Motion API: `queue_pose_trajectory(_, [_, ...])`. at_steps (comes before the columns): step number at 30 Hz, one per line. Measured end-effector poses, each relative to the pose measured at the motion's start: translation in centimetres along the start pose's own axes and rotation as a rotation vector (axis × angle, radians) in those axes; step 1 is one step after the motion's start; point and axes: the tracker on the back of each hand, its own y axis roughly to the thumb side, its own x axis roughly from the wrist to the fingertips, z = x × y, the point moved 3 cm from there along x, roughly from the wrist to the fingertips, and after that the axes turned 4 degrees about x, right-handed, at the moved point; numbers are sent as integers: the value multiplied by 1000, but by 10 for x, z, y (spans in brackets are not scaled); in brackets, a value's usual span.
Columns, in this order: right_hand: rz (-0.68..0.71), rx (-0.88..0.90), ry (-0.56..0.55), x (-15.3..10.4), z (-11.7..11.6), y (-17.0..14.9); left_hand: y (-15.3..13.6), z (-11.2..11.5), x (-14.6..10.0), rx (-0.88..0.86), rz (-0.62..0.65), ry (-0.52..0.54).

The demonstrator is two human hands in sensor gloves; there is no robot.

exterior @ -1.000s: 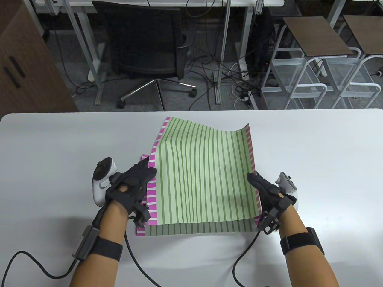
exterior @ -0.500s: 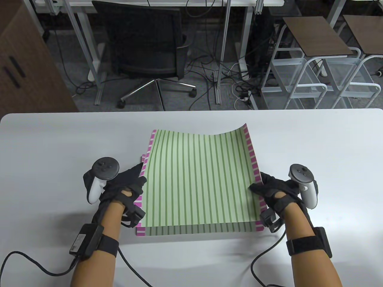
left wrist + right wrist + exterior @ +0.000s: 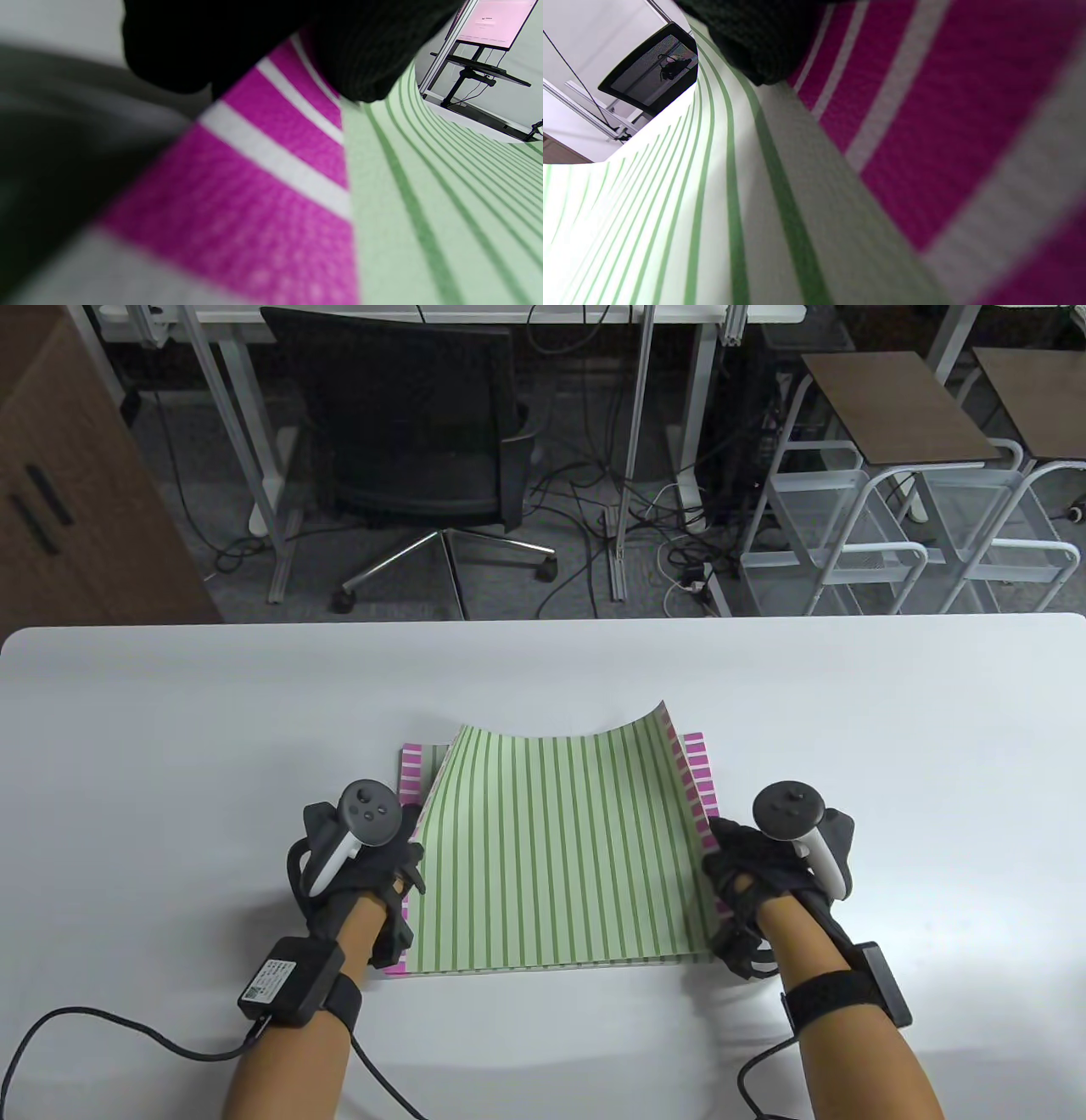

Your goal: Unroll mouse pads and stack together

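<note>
Two green-striped mouse pads with magenta-and-white side borders lie stacked mid-table. The top pad (image 3: 560, 848) rests on the lower pad (image 3: 696, 763), and its far edge curls up off it. My left hand (image 3: 382, 865) holds the top pad's left edge. My right hand (image 3: 738, 857) holds its right edge. In the left wrist view my gloved fingers (image 3: 237, 38) rest on the magenta border (image 3: 263, 178). In the right wrist view a fingertip (image 3: 759, 42) sits on the border beside the green stripes (image 3: 712, 212).
The white table (image 3: 170, 729) stretches wide to both sides of the pads. Glove cables (image 3: 127, 1027) trail over its near edge. An office chair (image 3: 416, 432) and metal stools (image 3: 899, 475) stand on the floor beyond the far edge.
Both hands have turned palm down and lowered the top pad toward me onto the lower pad. Its raised far part has sunk, and only the far edge still curls up.
</note>
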Motion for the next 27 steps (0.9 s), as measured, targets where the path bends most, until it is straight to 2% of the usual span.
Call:
queue_pose_trajectory(4, [1, -67, -26, -1, -1, 1, 0, 2, -1, 8, 0, -5])
queue_pose_trajectory(27, [-52, -74, 30, -2, 3, -7, -3, 3, -3, 11, -9, -4])
